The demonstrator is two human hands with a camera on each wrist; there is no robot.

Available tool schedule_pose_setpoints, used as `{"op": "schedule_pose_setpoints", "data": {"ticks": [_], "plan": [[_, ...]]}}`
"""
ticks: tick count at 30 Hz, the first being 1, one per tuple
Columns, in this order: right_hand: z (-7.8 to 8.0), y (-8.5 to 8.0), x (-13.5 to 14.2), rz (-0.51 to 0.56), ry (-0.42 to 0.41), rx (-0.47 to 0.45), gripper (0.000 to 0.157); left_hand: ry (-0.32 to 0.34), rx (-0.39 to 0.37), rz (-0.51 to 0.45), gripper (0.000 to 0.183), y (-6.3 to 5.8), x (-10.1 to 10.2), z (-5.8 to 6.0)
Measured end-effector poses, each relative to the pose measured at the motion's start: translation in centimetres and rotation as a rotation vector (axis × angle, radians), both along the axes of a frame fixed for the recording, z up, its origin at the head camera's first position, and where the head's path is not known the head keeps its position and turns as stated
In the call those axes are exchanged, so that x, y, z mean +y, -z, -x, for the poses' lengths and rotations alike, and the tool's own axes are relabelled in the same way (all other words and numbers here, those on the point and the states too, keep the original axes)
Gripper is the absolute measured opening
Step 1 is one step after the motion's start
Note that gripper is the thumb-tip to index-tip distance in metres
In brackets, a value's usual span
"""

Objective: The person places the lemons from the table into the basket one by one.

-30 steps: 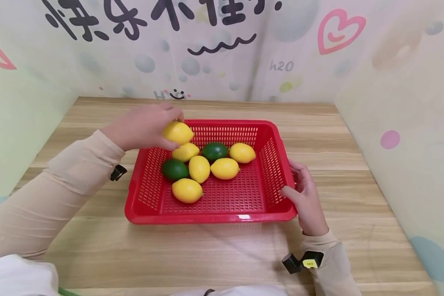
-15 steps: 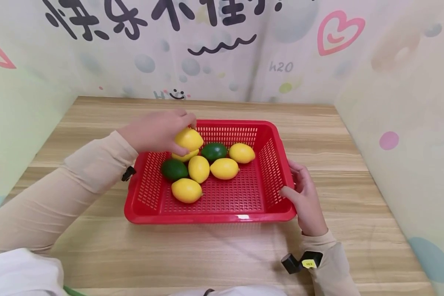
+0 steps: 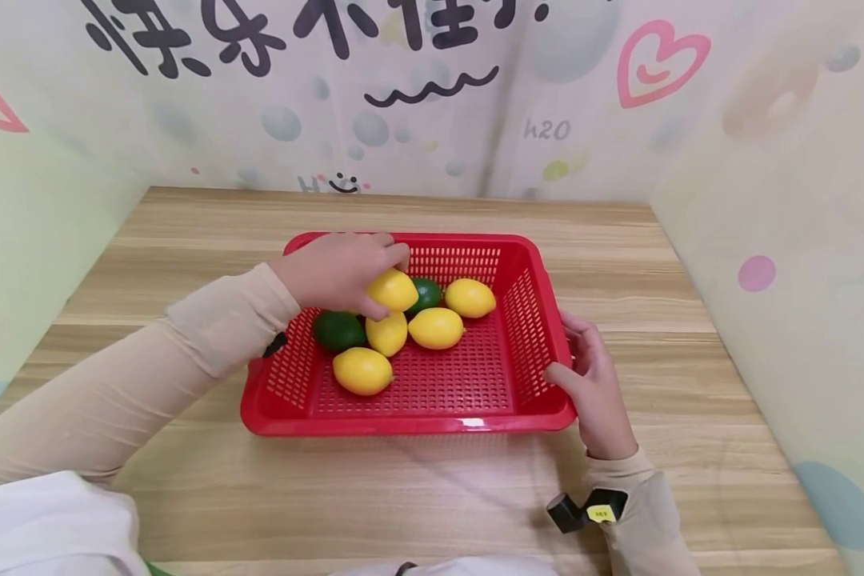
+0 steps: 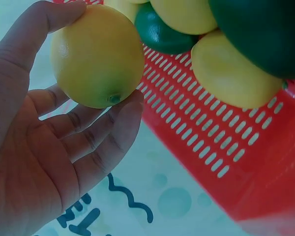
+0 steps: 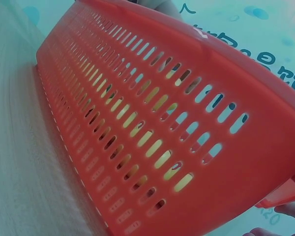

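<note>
My left hand holds a yellow lemon over the back left part of the red basket. In the left wrist view, thumb and fingertips grip this lemon at its sides, and its green-tinged stem end shows. Below lie more lemons and two dark green fruits; the left hand hides one lemon at the back left. At the basket's right side, my right hand grips the rim, thumb over the edge. The right wrist view shows the slotted basket wall with fingers at its lower right corner.
The basket stands on a wood-grain table. A printed wall with dark lettering rises behind it, and pale walls flank the table on both sides. Dark camera mounts sit on the wrists.
My left hand has carried the lemon to the right and toward the front, from over the basket's back left corner to above the other fruits. The right hand has stayed on the rim.
</note>
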State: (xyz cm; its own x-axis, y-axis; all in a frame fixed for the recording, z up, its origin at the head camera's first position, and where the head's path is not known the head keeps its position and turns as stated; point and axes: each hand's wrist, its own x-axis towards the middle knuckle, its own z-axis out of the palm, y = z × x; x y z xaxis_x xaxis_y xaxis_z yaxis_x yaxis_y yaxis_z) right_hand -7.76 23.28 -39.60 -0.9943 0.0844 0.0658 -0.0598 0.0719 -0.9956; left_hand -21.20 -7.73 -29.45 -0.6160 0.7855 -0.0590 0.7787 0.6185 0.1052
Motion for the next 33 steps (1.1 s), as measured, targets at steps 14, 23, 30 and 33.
{"op": "schedule_pose_setpoints", "data": {"ticks": [14, 23, 30, 33], "plan": [[0.1, 0.1, -0.1, 0.010, 0.000, 0.000, 0.066, 0.040, -0.032, 0.039, 0.051, 1.2, 1.3, -0.3], [0.1, 0.2, -0.1, 0.000, -0.003, 0.001, 0.069, 0.097, -0.058, 0.056, 0.048, 2.3, 2.0, -0.9], [0.2, 0.2, 0.0, 0.033, -0.001, 0.015, 0.065, 0.131, -0.034, 0.070, 0.048, 2.8, 2.4, -1.2], [0.2, 0.2, 0.0, 0.037, -0.001, 0.011, 0.065, 0.153, -0.035, 0.058, 0.049, 3.0, 2.4, -1.3]]}}
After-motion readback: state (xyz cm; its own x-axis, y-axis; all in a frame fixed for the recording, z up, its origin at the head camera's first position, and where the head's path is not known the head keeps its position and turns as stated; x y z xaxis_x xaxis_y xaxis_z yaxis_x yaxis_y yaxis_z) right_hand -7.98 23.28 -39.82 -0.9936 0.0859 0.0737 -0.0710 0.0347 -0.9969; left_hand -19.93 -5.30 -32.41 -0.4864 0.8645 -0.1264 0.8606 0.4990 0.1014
